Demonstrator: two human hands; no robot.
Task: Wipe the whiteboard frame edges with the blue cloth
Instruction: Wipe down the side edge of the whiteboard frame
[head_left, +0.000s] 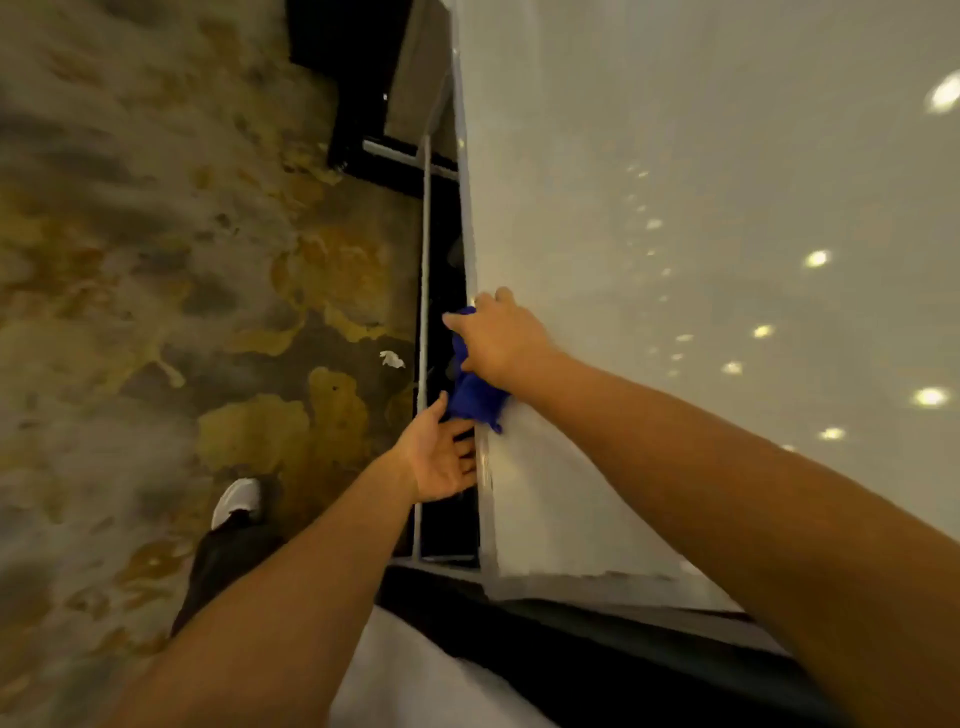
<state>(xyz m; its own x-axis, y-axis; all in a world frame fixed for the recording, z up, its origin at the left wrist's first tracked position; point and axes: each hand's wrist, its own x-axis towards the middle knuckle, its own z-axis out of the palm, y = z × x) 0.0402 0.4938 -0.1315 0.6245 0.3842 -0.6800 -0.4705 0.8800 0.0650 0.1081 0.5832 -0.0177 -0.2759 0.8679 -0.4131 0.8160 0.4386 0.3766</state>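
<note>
The whiteboard (675, 260) fills the right half of the head view, and its pale metal frame edge (470, 218) runs down the middle. My right hand (501, 340) grips the blue cloth (475, 397) against that left edge, with the cloth bunched under the palm and hanging below it. Just beneath, my left hand (441, 457) faces palm up, its fingers curled round the frame edge behind the board and its thumb touching the cloth's lower end.
A thin metal stand bar (425, 260) runs parallel to the left of the frame, over a dark gap. The mottled brown and grey floor (156, 260) lies at left, with a scrap of white paper (392, 358). My white shoe (236, 501) stands near the stand's base.
</note>
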